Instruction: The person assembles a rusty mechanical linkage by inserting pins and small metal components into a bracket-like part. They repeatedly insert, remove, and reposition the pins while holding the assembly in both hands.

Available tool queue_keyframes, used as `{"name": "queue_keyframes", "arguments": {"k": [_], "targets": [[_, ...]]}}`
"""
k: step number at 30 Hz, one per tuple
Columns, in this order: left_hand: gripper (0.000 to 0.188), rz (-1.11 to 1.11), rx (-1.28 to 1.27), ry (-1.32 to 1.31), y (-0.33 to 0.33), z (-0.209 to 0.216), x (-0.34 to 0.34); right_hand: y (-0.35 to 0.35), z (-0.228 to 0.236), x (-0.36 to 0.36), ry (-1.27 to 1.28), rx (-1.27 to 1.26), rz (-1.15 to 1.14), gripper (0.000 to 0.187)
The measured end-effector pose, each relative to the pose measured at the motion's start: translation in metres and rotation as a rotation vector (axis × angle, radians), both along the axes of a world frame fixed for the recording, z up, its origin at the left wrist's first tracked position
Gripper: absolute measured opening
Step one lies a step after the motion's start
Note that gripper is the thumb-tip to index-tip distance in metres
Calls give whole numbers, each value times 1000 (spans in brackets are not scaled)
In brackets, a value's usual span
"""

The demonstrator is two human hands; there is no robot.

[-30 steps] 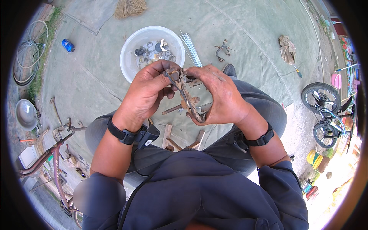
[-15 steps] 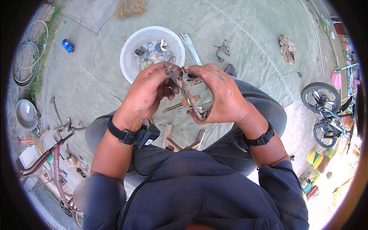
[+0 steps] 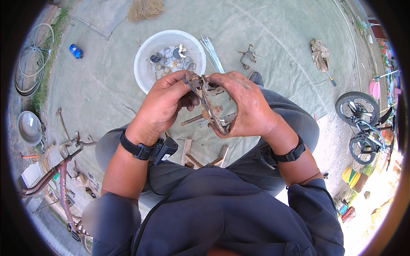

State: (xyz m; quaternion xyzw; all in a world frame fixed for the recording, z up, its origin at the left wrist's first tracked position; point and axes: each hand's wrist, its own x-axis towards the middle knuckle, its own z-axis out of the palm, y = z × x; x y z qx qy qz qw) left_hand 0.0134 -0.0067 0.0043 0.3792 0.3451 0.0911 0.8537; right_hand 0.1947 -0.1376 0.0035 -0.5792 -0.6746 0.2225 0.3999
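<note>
Between my hands, above my lap, is a rusty bicycle brake caliper [image 3: 206,102] with curved arms and a bolt [image 3: 192,120] sticking out toward the left. My right hand [image 3: 250,102] wraps around its right side, thumb at the lower end and fingers at the top. With thumb and fingers my left hand [image 3: 164,100] pinches the upper left end; some of those fingertips are hidden behind the metal. Beyond my left hand stands a whitish plastic basin [image 3: 143,57] with rings, small round parts and a scrap of cloth in it.
A bundle of spokes [image 3: 212,53] lies beside the basin, and a second brake caliper [image 3: 248,56] rests on the green mat [image 3: 282,85]. A wooden stool or frame [image 3: 186,150] stands between my legs. Bicycle frame parts [image 3: 64,170] lie at left; a small bicycle [image 3: 361,123] at right.
My left thumb and fingers have shifted slightly at the caliper's upper end. My right hand and the caliper stay almost where they were.
</note>
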Motion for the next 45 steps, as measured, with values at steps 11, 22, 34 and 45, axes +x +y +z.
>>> {"name": "queue_keyframes", "arguments": {"k": [11, 22, 34, 45], "targets": [[16, 36, -55, -26, -2, 2, 1, 0, 1, 0, -4, 1, -5, 80], [18, 2, 42, -4, -2, -2, 1, -2, 2, -2, -5, -15, 0, 80], [17, -19, 38, 3, -1, 0, 0, -2, -3, -2, 19, -24, 1, 85], [15, -10, -22, 53, 0, 1, 0, -2, -1, -1, 11, -18, -7, 84]]}}
